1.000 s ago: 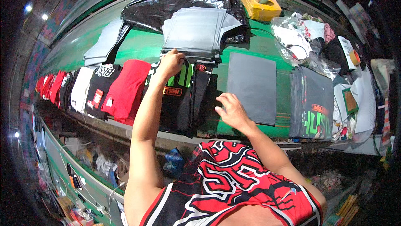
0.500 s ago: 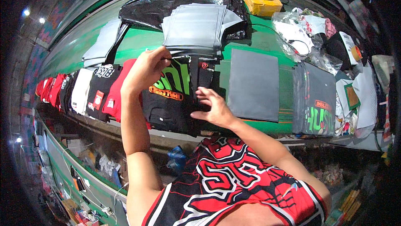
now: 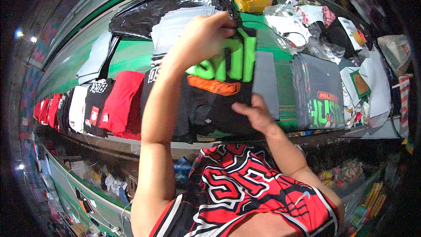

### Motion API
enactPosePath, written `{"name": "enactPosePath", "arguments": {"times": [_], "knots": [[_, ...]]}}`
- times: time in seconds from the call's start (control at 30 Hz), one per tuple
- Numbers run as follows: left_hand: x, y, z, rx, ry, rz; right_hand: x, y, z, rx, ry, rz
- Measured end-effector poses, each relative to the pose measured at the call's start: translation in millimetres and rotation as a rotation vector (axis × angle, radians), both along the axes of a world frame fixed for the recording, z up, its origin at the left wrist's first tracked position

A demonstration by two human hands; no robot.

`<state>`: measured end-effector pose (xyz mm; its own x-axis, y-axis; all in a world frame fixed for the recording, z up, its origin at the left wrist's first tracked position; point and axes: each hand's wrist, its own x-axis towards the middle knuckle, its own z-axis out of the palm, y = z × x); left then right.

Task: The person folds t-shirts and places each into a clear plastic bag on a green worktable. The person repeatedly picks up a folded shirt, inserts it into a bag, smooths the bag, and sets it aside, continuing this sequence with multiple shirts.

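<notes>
At frame centre, the left hand [image 3: 206,33] pinches the top edge of the black T-shirt [image 3: 215,96], lifted off the green table [image 3: 131,55]. The right hand [image 3: 254,114] clasps its lower edge. A good fold likely requires even tension and aligned edges. The fabric is soft and limp, with a glossy green and orange print.

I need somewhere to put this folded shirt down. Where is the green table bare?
Bare green table shows between the grey bag stack, the black plastic sheet and the red shirt. A narrow strip separates the grey mailer from the bagged printed shirt. The right end is crowded with crumpled bags.
</notes>
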<state>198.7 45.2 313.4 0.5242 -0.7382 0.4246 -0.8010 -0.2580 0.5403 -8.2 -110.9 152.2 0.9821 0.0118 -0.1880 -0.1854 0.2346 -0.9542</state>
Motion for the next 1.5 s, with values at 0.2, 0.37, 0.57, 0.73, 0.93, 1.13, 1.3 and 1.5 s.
{"name": "enactPosePath", "arguments": {"times": [0.2, 0.37, 0.57, 0.73, 0.93, 1.13, 1.3, 1.5], "knots": [[13, -111, -130, 0.22, -0.083, 0.038, -22, -125, -104, -0.344, 0.152, -0.413], [-54, -70, -252, 0.663, 0.307, 0.235, -63, -155, -157, -0.334, 0.222, -0.412], [-126, -35, -306, 0.286, 0.51, 0.534, -52, -137, -149, -0.516, 0.141, -0.367], [-139, -27, -292, -0.014, 1.084, 0.481, -53, -129, -134, -0.509, 0.085, -0.353], [-142, -25, -289, -0.034, 1.206, 0.438, -48, -137, -134, -0.379, 0.247, -0.307], [-144, -24, -299, -0.006, 1.176, 0.44, -41, -130, -107, -0.605, 0.197, -0.142], [-151, -54, -277, 0.134, 0.76, 0.377, -35, -78, -60, -1.104, 0.113, 0.064], [-158, -78, -260, 0.042, 0.755, 0.337, -22, -42, -53, -1.381, 0.163, 0.218]]}}
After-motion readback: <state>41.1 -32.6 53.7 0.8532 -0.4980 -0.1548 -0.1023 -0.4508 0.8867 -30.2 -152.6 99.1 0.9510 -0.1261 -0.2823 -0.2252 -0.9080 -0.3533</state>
